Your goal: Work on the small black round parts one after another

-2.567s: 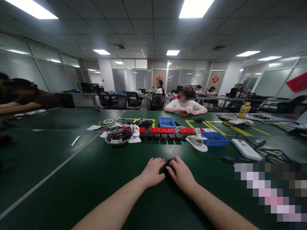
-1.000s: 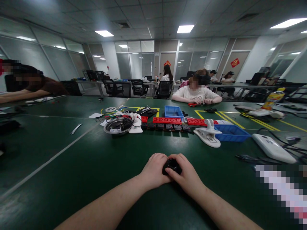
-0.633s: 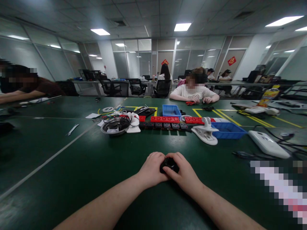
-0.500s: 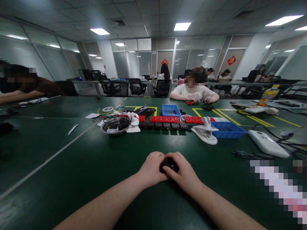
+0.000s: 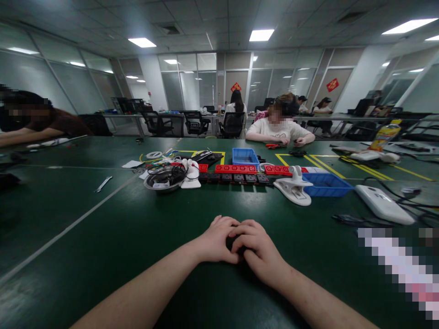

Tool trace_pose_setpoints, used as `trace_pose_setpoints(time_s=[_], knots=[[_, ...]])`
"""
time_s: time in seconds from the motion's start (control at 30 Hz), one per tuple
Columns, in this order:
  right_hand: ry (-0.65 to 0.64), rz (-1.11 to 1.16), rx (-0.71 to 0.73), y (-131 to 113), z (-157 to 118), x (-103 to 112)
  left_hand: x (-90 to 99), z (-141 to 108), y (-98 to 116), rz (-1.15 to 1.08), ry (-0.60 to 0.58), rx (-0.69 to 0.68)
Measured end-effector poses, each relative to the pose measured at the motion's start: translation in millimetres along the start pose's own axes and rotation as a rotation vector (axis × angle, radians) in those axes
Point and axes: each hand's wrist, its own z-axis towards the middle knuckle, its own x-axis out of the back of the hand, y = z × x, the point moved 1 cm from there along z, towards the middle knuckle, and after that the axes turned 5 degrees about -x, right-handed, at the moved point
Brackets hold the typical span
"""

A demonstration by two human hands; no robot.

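A small black rounded object (image 5: pixel 235 245) sits between my hands on the green table, mostly hidden by fingers; its exact kind cannot be made out. My left hand (image 5: pixel 216 240) is closed around its left side, thumb toward me. From the right, my right hand (image 5: pixel 259 250) wraps over it with bent fingers, the thumb low on the near side. The fingertips of both hands meet at the top of the object.
Beyond my hands lie red and black socket strips (image 5: pixel 236 178), a metal bowl of cables (image 5: pixel 163 187), a white clip stand (image 5: pixel 293 189) and blue trays (image 5: pixel 327 185). A wrench (image 5: pixel 103 183) lies left, a white case (image 5: pixel 384 204) right. A person sits opposite.
My right hand has shifted its fingers over the top of the black object, covering the round recess that showed before. My left thumb has come round to the near side.
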Motion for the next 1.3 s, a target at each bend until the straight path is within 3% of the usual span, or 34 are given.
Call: trace_pose_setpoints(time_s=[0.2,0.37,0.63,0.8,0.97,1.3], knots=[[-0.021,-0.083,0.039,4.4,-3.0,-0.8,-0.7,-1.6,3.3,0.046,-0.024,0.016],[0.130,-0.081,0.054,7.4,-6.5,0.5,-3.1,-1.1,2.2,0.047,-0.022,0.019],[0.269,-0.092,-0.169,19.0,-2.8,-4.5,-5.4,-1.1,11.9,0.067,0.121,0.108],[0.188,-0.140,-0.242,16.9,-0.9,-6.2,-9.5,-0.8,15.5,0.194,0.160,0.198],[0.168,-0.139,-0.216,11.6,0.6,-4.1,-8.9,0.9,13.0,0.162,0.152,0.191],[0.082,-0.044,0.008,3.3,-0.6,-0.2,-7.9,1.9,2.8,-0.021,0.093,-0.001]])
